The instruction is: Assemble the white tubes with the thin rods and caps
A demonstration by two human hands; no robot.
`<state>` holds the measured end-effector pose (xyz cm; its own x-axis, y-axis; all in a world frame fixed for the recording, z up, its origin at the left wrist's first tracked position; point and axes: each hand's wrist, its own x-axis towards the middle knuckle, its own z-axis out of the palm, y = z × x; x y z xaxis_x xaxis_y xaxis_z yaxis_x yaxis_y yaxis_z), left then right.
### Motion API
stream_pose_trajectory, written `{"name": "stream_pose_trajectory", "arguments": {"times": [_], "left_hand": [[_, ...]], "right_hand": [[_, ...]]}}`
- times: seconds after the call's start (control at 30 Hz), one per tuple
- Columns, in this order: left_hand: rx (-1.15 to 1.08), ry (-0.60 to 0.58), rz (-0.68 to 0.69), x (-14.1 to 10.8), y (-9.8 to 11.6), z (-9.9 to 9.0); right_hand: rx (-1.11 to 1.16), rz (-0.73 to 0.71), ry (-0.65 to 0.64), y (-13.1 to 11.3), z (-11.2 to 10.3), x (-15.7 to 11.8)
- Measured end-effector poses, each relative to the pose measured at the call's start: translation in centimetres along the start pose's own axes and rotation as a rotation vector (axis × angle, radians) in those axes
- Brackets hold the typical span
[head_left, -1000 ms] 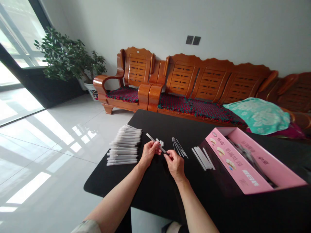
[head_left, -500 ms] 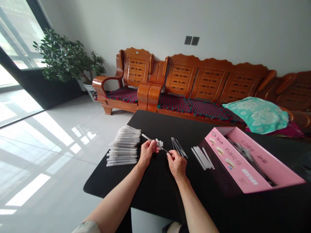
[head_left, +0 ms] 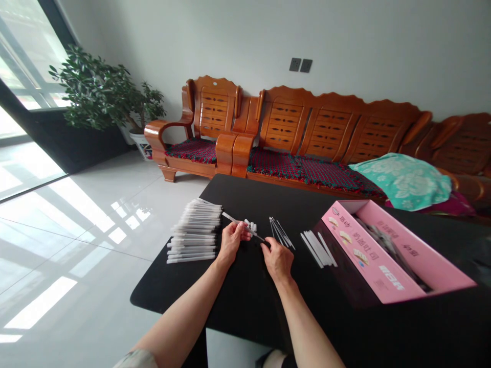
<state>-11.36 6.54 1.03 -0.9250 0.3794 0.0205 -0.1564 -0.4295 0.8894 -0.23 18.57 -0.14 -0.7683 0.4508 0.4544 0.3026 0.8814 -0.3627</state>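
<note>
My left hand is closed round a thin pen with a whitish barrel, which slants down to the right. At its dark lower end, the fingertips of my right hand pinch the pen. Small white caps lie just beyond my left fingertips. Left of my hands is a stacked row of whitish pens with dark ends. Several thin dark refills lie beyond my right hand, and white tubes lie to the right of them.
A pink box holding dark thin items stands on the right of the black table. Behind the table are a wooden sofa with a turquoise cloth and a potted plant at the left.
The view has shifted very slightly. Both hands keep nearly the same place and hold on the pen.
</note>
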Motion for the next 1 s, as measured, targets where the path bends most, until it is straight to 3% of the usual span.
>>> {"name": "stream_pose_trajectory", "arguments": {"times": [0.13,0.3,0.47,0.53,0.63,0.73,0.87,1.0], "left_hand": [[0.021,-0.020,0.003,-0.1,-0.2,0.1],[0.062,-0.080,0.021,-0.3,0.0,0.1],[0.119,0.199,0.263,0.1,0.5,-0.6],[0.150,0.205,0.289,0.1,0.7,-0.7],[0.160,0.093,0.243,-0.2,0.8,-0.3],[0.103,-0.044,0.123,-0.6,1.1,0.2],[0.000,-0.259,-0.049,-1.2,1.2,0.6],[-0.012,-0.393,-0.085,-1.6,1.0,0.8]], "right_hand": [[0.095,-0.084,0.095,-0.2,0.0,0.0],[0.103,-0.178,0.115,0.0,-0.2,0.1],[0.010,0.025,0.163,2.0,-1.0,0.5],[-0.073,0.172,0.153,2.6,-1.4,0.6],[-0.188,0.328,0.101,2.9,-1.9,0.8],[-0.189,0.350,0.112,2.6,-2.0,0.8],[0.112,0.147,0.234,1.2,-2.0,0.7],[0.373,-0.106,0.099,-0.8,-2.1,0.5]]}}
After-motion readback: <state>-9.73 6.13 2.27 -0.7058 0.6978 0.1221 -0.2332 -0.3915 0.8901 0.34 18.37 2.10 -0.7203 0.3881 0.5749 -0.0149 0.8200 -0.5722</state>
